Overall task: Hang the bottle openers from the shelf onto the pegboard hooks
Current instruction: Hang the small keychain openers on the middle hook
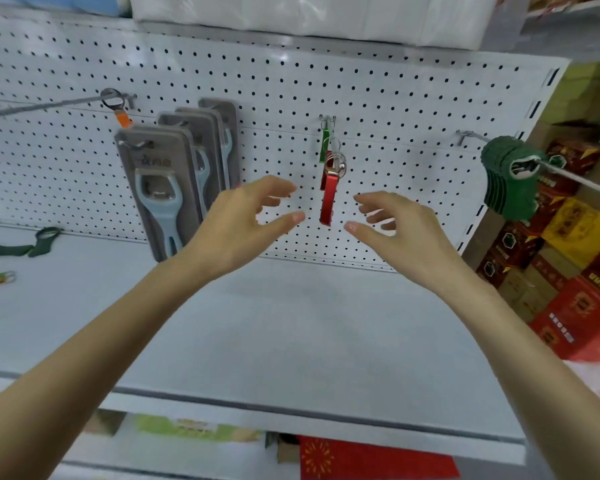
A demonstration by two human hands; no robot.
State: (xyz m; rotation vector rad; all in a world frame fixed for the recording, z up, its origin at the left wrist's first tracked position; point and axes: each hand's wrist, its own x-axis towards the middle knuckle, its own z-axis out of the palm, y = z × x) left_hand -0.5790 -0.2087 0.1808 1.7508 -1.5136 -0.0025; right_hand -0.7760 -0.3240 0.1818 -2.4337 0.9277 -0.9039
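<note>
Blue carded openers: three. Dark-green openers on shelf: two.

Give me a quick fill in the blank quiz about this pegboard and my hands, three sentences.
1. The opener hanging between the left hand and right hand is coloured ____.
2. Both hands hold ____.
3. The packaged openers on the pegboard have ____ handles.
Missing words: red; nothing; blue.
</note>
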